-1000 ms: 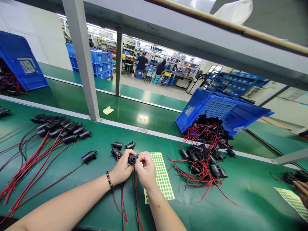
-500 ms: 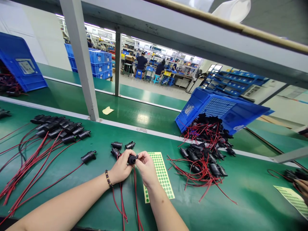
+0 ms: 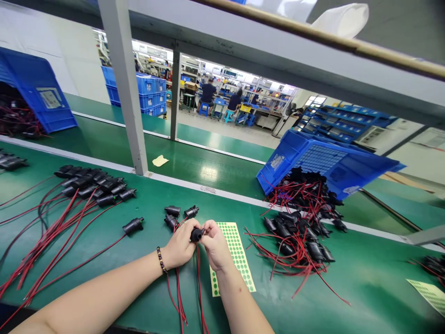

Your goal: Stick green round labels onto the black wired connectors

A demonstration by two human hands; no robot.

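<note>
My left hand (image 3: pixel 182 245) is closed around a black cylindrical part with red wires (image 3: pixel 196 234), its round end turned toward me. Red wires hang from beneath it onto the green bench. My right hand (image 3: pixel 216 246) has thumb and finger pinched together against the part's right side; whatever is between those fingertips is hidden. Under my right wrist lies a pale sheet of round green stickers (image 3: pixel 239 260), partly covered. Just beyond my left hand, several like parts (image 3: pixel 172 211) rest on the bench.
To the left are a lone wired part (image 3: pixel 133 226) and a cluster of black parts (image 3: pixel 93 183) with long red wires. On the right, a tilted blue crate (image 3: pixel 278 160) spills more onto a pile (image 3: pixel 299 232). A grey post (image 3: pixel 127 93) stands ahead; another sticker sheet (image 3: pixel 427 294) lies far right.
The view has shifted slightly, so the scene sits a little further right. Both hands keep nearly the same hold on the part. Another person's hand at the right edge has left view.
</note>
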